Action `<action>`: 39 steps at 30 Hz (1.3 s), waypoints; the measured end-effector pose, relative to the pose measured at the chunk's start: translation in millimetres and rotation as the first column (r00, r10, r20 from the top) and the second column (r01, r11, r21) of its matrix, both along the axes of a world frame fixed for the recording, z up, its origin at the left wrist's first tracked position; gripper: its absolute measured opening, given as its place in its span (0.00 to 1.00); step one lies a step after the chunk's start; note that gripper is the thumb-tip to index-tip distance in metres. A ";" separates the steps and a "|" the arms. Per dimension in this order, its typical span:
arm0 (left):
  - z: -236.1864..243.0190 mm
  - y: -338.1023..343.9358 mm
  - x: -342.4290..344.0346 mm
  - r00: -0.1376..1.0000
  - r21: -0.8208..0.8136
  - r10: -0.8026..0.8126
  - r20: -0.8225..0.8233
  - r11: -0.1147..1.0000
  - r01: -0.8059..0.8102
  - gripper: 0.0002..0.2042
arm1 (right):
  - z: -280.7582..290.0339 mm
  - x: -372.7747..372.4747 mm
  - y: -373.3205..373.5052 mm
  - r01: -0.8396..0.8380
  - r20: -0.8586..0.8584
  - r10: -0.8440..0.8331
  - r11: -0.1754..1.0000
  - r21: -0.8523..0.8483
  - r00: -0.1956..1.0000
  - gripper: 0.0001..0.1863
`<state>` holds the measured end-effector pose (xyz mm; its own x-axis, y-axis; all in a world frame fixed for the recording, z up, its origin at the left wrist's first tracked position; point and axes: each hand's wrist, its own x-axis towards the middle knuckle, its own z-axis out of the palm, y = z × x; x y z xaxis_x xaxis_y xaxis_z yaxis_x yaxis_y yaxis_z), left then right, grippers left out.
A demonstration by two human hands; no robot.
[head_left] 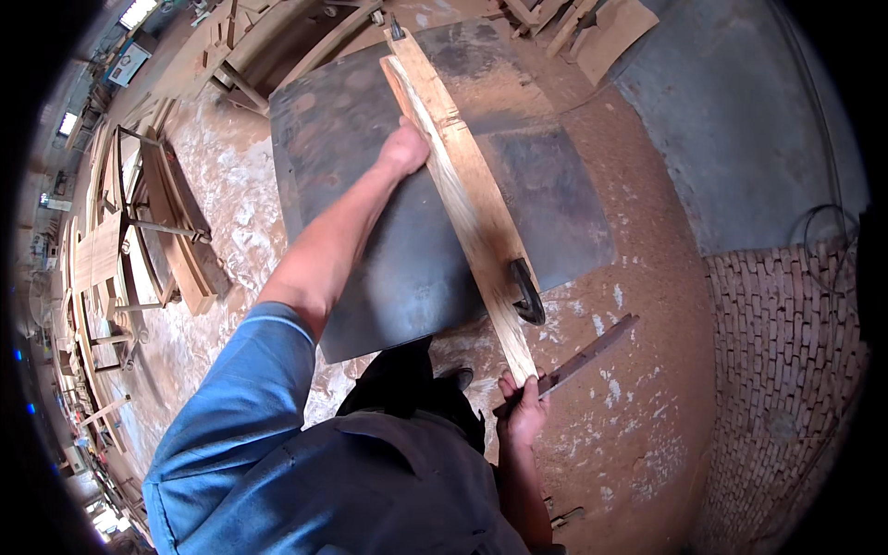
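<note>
A long pale wooden strip [442,176] runs from the far side of a dark metal tabletop [407,277] past its near edge. It lies alongside a wider wooden board [476,180]. A black clamp [527,294] grips the board near its close end, and another clamp [396,28] sits at the far end. My left hand [405,149] is closed around the strip's left edge, toward its far part. My right hand [525,412] holds the strip's near end, fingers wrapped about it. A dark narrow bar [592,353] passes by that hand; whether I touch it cannot be made out.
Stacked planks on a rack [157,217] stand to the left. Wooden frame parts [319,42] and offcuts [560,28] lie beyond the table. To the right are a grey slab [731,120] and a brick surface [786,342]. The dusty floor [638,425] has white patches.
</note>
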<state>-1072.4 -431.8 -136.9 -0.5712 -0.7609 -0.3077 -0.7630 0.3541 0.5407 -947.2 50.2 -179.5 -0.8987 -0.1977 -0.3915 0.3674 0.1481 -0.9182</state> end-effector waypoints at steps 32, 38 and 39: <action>10.1 158.5 46.4 0.998 0.071 -0.064 0.015 0.995 0.063 0.39 | 135.9 34.0 108.6 -0.507 0.147 0.531 0.636 0.582 0.834 0.20; 12.9 110.7 32.6 0.998 0.049 -0.041 0.038 0.998 0.039 0.35 | 145.6 11.2 60.9 -0.525 0.236 0.498 0.589 0.614 0.834 0.20; 13.5 103.9 30.3 0.999 0.053 -0.040 0.032 0.998 0.039 0.34 | 146.9 6.7 53.5 -0.534 0.237 0.510 0.579 0.617 0.827 0.20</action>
<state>-1042.1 -327.9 -123.4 -0.5894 -0.7203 -0.3656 -0.7666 0.3562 0.5343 -940.5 103.6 -32.6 -0.7070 -0.3242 -0.6285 0.0614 0.8572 -0.5112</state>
